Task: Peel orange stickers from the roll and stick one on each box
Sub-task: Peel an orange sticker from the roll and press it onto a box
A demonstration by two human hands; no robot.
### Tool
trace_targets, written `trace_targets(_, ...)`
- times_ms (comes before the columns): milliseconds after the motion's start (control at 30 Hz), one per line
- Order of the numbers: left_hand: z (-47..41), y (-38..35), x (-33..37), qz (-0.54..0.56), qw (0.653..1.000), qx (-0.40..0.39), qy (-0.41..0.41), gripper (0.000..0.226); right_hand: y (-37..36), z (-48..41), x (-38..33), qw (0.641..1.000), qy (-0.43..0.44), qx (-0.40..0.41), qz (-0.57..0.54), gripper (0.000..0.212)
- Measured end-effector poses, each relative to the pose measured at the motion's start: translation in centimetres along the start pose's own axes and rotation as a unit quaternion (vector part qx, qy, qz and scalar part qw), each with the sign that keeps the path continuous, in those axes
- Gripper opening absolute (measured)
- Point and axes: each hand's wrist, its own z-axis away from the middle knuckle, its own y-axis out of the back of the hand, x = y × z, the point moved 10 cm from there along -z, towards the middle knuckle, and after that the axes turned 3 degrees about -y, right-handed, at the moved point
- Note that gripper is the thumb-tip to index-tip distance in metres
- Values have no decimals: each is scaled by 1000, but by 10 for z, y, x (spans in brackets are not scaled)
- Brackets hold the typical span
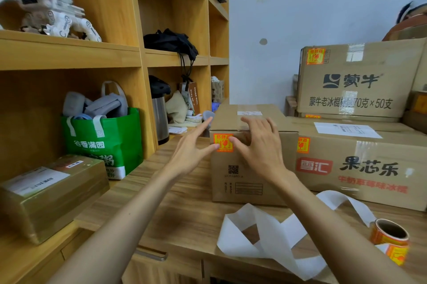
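Note:
A small cardboard box (240, 175) stands on the wooden desk with an orange sticker (222, 142) at the top left of its near face. My left hand (191, 149) is open, its fingertips touching the sticker's left edge. My right hand (261, 145) is open too, thumb at the sticker's right edge and fingers over the box's top edge. The sticker roll (390, 239) lies at the desk's right front, with white backing paper (265, 235) trailing from it. The wide box (360, 168) on the right and the upper box (355, 80) each carry an orange sticker.
A wooden shelf unit (97, 52) fills the left side, holding a green bag (104, 142), a thermos (160, 110) and a taped parcel (48, 193). Another person's head shows at the top right behind the boxes. A drawer handle (151, 254) sits below the desk edge.

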Motion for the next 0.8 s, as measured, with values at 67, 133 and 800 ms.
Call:
trace_targets(67, -4, 0, -3, -2, 1000, -3, -5, 66, -5, -5, 5, 999, 5, -48, 3, 55)
trace_targets(133, -5, 1, -3, -2, 1000, 14, -13, 57, -11, -7, 13, 996, 2, -84, -14, 56)
trace_targets(800, -10, -2, 0, 55, 997, 41, -29, 33, -12, -7, 37, 993, 8, -84, -84, 56)
